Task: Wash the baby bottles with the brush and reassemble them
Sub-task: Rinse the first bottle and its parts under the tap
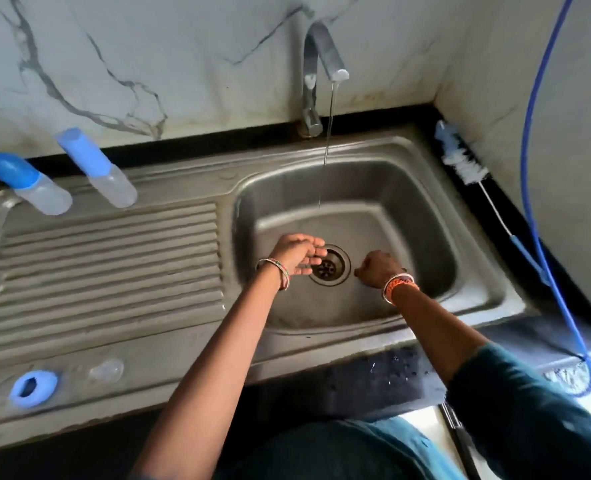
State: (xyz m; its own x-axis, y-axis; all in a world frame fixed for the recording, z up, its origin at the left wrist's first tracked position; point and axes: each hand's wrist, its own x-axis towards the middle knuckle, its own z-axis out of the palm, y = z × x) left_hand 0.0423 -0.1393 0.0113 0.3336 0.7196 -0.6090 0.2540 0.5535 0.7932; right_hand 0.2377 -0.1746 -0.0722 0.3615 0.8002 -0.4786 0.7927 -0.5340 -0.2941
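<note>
Our left hand (299,252) is over the basin just left of the drain (329,265), fingers (313,259) straight, close together and slack, gripping nothing. Our right hand (377,268) is just right of the drain with its fingers curled under; nothing shows inside them, though we cannot tell for certain, since only the back of the hand faces us.

Behind the drain a thin stream of water (328,133) drops from the tap (316,74) and lands short of both hands. To the right of the drain, up on the dark table beside the sink (488,292), lies the bottle brush (460,157), bristles toward the wall, and a blue hose (529,188) runs down past it.

Far left of the drain, two capped bottles (43,183) (96,166) stand at the back of the ribbed drainboard. Left of the drain and nearer us, a blue screw ring (32,388) and a clear teat (107,370) lie loose on the front rim.

We judge that the hands are being rinsed, or are between bottles. To do this well, we bring the hands back under the stream, then take the brush by its handle with the right hand. With the left, we pick up one bottle and uncap it over the basin, so no small part slides toward the drain.
</note>
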